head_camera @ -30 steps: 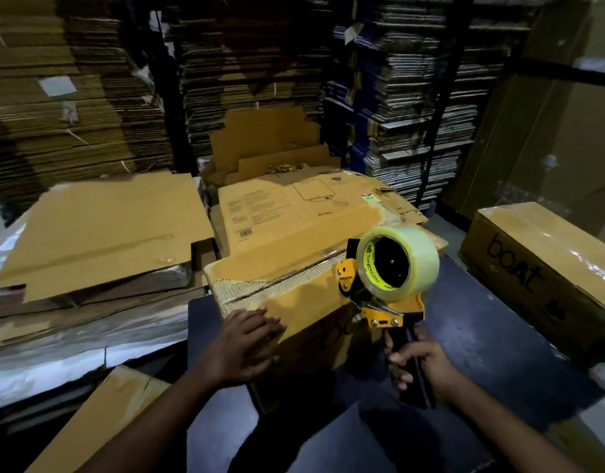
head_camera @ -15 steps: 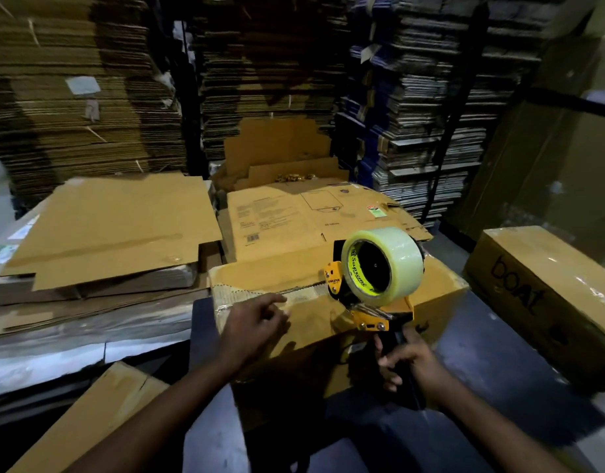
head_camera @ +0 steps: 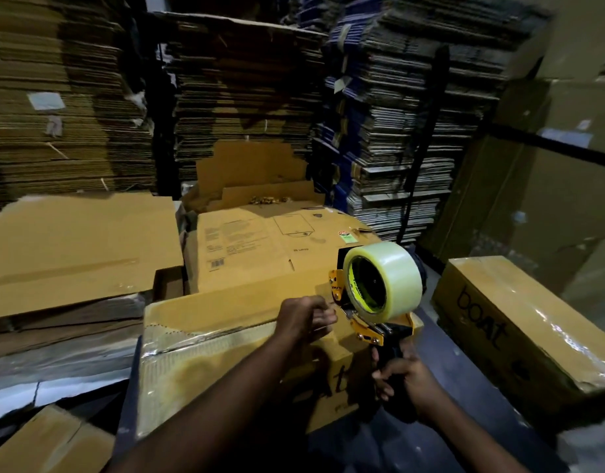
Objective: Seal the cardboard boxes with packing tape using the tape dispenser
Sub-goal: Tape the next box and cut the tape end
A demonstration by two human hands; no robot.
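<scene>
A cardboard box stands on the dark table in front of me, with a strip of clear tape lying along its top seam from the left edge. Over the box's right end I hold the yellow tape dispenser upright, its clear tape roll on top. My right hand grips the black handle below it. My left hand is at the dispenser's front, fingertips pinched together where the tape's loose end leaves it; the clear end itself is hard to make out.
A taped box marked "boat" lies on the table to the right. Flat cardboard sheets pile up at the left, and a printed flat carton lies behind the box. Tall stacks of flattened cartons wall the back.
My left hand left the box's left part and moved right to the dispenser's front. The dispenser shifted slightly toward the box's right end; my view came closer.
</scene>
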